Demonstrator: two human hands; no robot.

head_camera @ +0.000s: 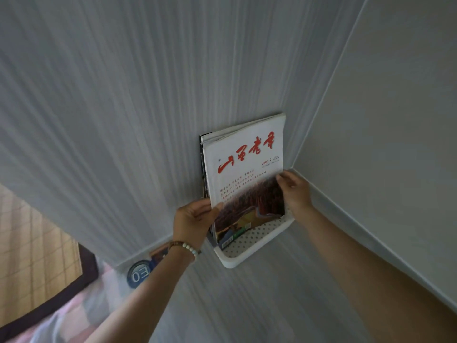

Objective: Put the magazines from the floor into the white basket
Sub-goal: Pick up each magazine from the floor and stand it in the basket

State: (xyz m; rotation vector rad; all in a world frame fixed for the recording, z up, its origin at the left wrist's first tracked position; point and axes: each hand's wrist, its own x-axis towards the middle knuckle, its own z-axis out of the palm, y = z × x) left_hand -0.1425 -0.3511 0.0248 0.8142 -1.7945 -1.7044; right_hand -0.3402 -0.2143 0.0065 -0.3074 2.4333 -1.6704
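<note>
A stack of magazines [243,169] stands upright in the white perforated basket [249,246], which sits on the grey floor in the corner of two walls. The front magazine has a white cover with red brush lettering and a dark red landscape picture. My left hand [194,220] grips the stack's left edge, thumb on the front cover. My right hand [294,190] holds the right edge, fingertips on the cover. The magazines' lower ends are inside the basket.
A striped grey wall runs behind the basket and a plain pale wall [385,144] stands on the right. A round blue tag marked E0 [139,273] lies on the floor at the left, beside a woven mat [37,243] with a dark border and a pink cloth.
</note>
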